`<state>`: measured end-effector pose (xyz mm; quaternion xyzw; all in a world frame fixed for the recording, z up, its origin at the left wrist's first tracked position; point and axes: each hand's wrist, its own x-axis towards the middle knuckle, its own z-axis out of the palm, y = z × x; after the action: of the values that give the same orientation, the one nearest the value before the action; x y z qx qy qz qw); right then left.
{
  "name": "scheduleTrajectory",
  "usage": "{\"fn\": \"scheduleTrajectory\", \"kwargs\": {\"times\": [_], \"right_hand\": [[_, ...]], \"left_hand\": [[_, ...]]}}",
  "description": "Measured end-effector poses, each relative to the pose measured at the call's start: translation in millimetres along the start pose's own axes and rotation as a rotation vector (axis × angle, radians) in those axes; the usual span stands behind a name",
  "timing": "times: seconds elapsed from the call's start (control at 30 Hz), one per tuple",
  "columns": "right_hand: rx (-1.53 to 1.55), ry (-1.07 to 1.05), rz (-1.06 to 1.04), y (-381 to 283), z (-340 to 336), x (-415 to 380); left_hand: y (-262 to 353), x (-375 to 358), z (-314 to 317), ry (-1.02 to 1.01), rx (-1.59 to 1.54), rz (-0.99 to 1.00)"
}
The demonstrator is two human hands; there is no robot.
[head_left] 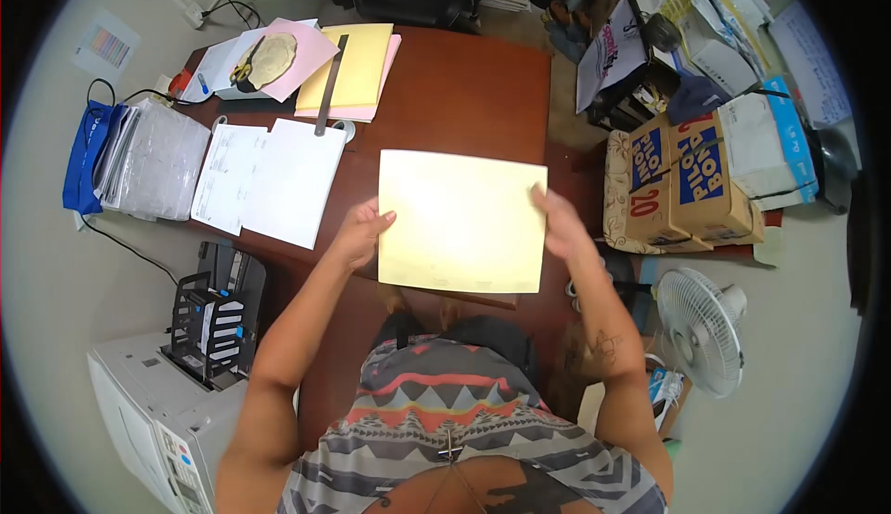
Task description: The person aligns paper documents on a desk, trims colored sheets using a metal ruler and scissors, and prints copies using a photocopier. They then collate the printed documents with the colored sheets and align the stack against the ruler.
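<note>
Brown desk [469,96]; yellow sheet [462,224] between left grip [359,236], right grip [561,221].

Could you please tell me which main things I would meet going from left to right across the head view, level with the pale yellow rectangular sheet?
Bright blue bag, plastic-wrapped stack of white paper, flat white paper sheets, left hand, pale yellow rectangular sheet, right hand, brown cardboard boxes.

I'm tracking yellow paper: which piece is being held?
The yellow sheet gripped by the left hand and right hand; the other yellow paper lies under the dark strip.
</note>
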<state>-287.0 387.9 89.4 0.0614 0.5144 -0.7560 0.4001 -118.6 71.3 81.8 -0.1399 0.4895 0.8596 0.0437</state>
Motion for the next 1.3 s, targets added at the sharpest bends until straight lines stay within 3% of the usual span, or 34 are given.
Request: {"fn": "scheduleTrajectory", "kwargs": {"times": [0.1, 0.17, 0.3, 0.33, 0.37, 0.43, 0.5, 0.57, 0.67, 0.83, 0.9, 1.03, 1.07, 1.13, 1.17, 1.23, 1.3], "right_hand": [[-0.134, -0.004, 0.121, 58.5, -25.4, 7.0], [-0.401, 0.148, 0.233, 86.2, -28.8, 7.4], [-0.513, 0.213, 0.13, 112.6, -36.9, 16.7], [-0.295, 0.295, 0.197, 113.2, -36.2, 19.4], [-0.074, 0.373, 0.26, 114.4, -34.4, 21.6], [-0.135, 0.407, 0.186, 122.1, -29.6, 25.4], [-0.198, 0.447, 0.114, 120.0, -30.5, 20.8], [0.355, 0.087, 0.13, 103.6, -24.7, 7.0], [0.587, -0.05, 0.16, 102.2, -2.8, 5.9], [0.572, 0.092, 0.212, 111.8, 49.9, 9.0], [0.285, 0.142, 0.192, 112.9, 57.2, 3.9], [0.504, 0.164, 0.098, 94.6, 11.4, 13.8], [0.339, 0.157, 0.049, 79.2, 4.1, 9.6], [0.018, 0.085, 0.003, 62.5, -13.8, 8.5], [0.018, 0.084, 0.002, 68.6, -20.5, 12.8], [-0.551, 0.099, 0.079, 72.5, -26.8, 18.0], [-0.51, 0.163, 0.014, 95.4, -42.1, 39.0]], "left_hand": [[-52.1, 14.7, -34.6, 0.11, -0.073, -0.147], [-80.4, 20.1, -53.9, 0.24, 0.155, -0.429], [-82.7, 16.0, -28.7, 0.386, 0.333, -0.476], [-85.3, 15.1, -23.3, 0.429, 0.118, -0.463], [-89.6, 14.5, -17.4, 0.431, 0.118, -0.463], [-108.8, 19.9, -17.9, 0.611, 0.261, -0.33], [-109.3, 17.1, -22.4, 0.55, 0.175, -0.312], [-91.4, 7.2, -16.2, 0.276, -0.297, -0.273], [-83.0, 8.3, 2.3, 0.146, -0.453, -0.259], [-98.8, 26.5, 36.8, 0.084, -0.603, -0.329], [-104.8, 28.7, 41.8, 0.106, -0.485, -0.349], [-72.9, 24.5, 5.0, 0.21, -0.281, -0.239], [-59.4, 24.9, -2.1, 0.212, -0.282, -0.239], [-40.5, 23.4, -13.6, 0.272, 0.037, -0.298], [-39.9, 22.6, -14.5, 0.271, 0.038, -0.297], [-57.3, 30.6, -26.8, 0.25, 0.523, -0.346], [-92.8, 44.8, -50.7, 0.282, 0.58, -0.267]]}}
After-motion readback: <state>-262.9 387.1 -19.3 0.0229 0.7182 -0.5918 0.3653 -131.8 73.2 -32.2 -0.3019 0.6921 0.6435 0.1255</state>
